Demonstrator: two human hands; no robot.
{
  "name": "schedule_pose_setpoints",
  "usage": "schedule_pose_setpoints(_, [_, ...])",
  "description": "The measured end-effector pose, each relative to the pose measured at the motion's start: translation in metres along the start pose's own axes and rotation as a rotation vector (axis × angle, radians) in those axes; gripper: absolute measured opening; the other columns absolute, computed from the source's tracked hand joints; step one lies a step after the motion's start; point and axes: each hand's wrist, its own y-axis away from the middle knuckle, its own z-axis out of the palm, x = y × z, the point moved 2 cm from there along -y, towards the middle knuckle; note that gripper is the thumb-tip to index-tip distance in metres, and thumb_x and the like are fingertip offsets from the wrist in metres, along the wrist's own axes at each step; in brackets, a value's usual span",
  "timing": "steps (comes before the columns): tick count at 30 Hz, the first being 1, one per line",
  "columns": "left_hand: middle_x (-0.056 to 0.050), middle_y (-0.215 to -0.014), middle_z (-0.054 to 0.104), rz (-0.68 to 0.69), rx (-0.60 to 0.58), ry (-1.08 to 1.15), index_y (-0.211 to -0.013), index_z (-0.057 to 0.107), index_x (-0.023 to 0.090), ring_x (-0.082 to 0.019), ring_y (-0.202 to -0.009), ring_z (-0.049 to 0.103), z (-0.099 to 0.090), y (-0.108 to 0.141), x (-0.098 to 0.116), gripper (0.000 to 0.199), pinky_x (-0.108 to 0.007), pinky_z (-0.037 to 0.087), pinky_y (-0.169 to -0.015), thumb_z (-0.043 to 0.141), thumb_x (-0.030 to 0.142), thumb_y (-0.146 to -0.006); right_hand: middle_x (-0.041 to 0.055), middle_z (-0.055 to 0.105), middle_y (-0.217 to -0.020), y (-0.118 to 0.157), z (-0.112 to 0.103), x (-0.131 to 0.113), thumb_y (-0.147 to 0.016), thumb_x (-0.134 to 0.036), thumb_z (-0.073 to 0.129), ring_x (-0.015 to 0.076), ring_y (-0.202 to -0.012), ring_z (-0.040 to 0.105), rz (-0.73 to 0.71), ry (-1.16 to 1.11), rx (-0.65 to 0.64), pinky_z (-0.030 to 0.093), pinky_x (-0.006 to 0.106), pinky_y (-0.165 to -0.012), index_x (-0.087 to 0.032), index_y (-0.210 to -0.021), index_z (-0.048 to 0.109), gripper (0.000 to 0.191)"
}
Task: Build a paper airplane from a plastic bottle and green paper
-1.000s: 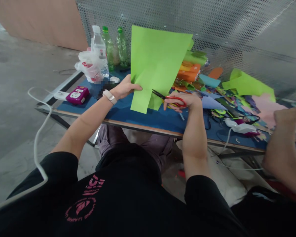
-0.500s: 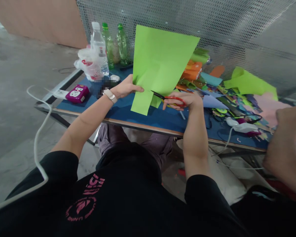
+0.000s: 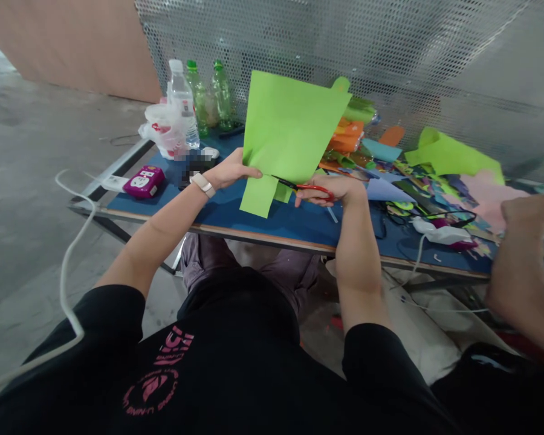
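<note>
A large sheet of light green paper (image 3: 294, 121) stands up over the table, pinched at its lower left by my left hand (image 3: 236, 169), thumb in front. Below the thumb a strip of the same paper hangs down, partly parted from the sheet by a cut. My right hand (image 3: 324, 188) is closed around the red handles of a pair of scissors (image 3: 290, 184). Their dark blades lie at the cut, pointing left toward my left thumb, and look nearly closed. A second small green flap shows behind the strip.
On the blue table (image 3: 208, 211) a purple socket block (image 3: 144, 181) stands left, with bottles (image 3: 181, 103) and a plastic-wrapped cup (image 3: 163, 130) behind. Paper scraps (image 3: 453, 187) and a white-and-purple power strip (image 3: 444, 232) lie right. Another person's arm (image 3: 523, 260) reaches in at the right edge.
The scissor blades have closed further, and the handles are closer together in my right hand. The camera view has tilted up slightly. My left hand keeps its hold on the paper.
</note>
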Motion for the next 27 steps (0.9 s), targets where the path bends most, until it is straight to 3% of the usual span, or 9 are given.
schedule_pose_setpoints(7, [-0.02,-0.141,0.09,-0.095,0.014,-0.011,-0.137,0.084,0.022,-0.053,-0.151,0.084,-0.003,-0.005,-0.005,0.078,-0.064,0.078,-0.119,0.11,0.018,-0.064,-0.0055,0.056,-0.051,-0.005,-0.007,0.011,-0.104,-0.072,0.1,0.011,-0.039,0.048,-0.026,0.099,-0.002,0.039,0.022,-0.038,-0.013,-0.115,0.094,0.06])
schedule_pose_setpoints(13, [-0.021,-0.132,0.092,-0.167,-0.117,0.043,-0.141,0.086,0.017,-0.057,-0.143,0.087,-0.006,-0.002,-0.001,0.086,-0.07,0.076,-0.119,0.114,0.021,-0.06,-0.0052,0.06,-0.053,-0.007,-0.009,0.012,-0.101,-0.085,0.101,0.0112,-0.041,0.055,-0.044,0.12,-0.032,0.043,0.022,-0.04,-0.013,-0.111,0.091,0.073])
schedule_pose_setpoints(18, [-0.021,-0.132,0.091,-0.163,-0.103,0.045,-0.136,0.085,0.017,-0.058,-0.146,0.086,-0.005,-0.003,-0.002,0.081,-0.067,0.077,-0.116,0.111,0.015,-0.06,-0.0057,0.058,-0.052,-0.007,-0.006,0.006,-0.105,-0.08,0.099,0.0104,-0.039,0.052,-0.003,0.108,-0.039,0.038,0.022,-0.039,-0.016,-0.106,0.087,0.065])
schedule_pose_setpoints(21, [-0.019,-0.13,0.091,-0.134,-0.049,0.058,-0.133,0.084,0.019,-0.055,-0.145,0.087,-0.006,-0.005,-0.005,0.077,-0.064,0.078,-0.115,0.108,0.009,-0.06,-0.0052,0.055,-0.051,-0.006,-0.004,0.005,-0.106,-0.085,0.094,0.0098,-0.038,0.048,0.028,0.093,-0.025,0.038,0.022,-0.038,-0.017,-0.097,0.081,0.07])
schedule_pose_setpoints(24, [-0.017,-0.124,0.091,-0.144,-0.069,0.07,-0.128,0.085,0.019,-0.052,-0.139,0.09,-0.006,-0.005,-0.006,0.073,-0.062,0.079,-0.11,0.107,0.008,-0.06,-0.0045,0.056,-0.053,-0.006,-0.005,0.005,-0.106,-0.09,0.092,0.0099,-0.038,0.048,-0.031,0.119,-0.02,0.036,0.023,-0.037,-0.018,-0.092,0.077,0.075])
schedule_pose_setpoints(27, [-0.017,-0.121,0.091,-0.166,-0.075,0.073,-0.123,0.085,0.018,-0.053,-0.137,0.09,-0.005,-0.005,-0.005,0.068,-0.061,0.08,-0.106,0.108,0.008,-0.059,-0.0046,0.055,-0.055,-0.007,-0.005,0.007,-0.107,-0.096,0.086,0.0101,-0.041,0.05,-0.082,0.107,-0.053,0.042,0.024,-0.041,-0.019,-0.089,0.076,0.08])
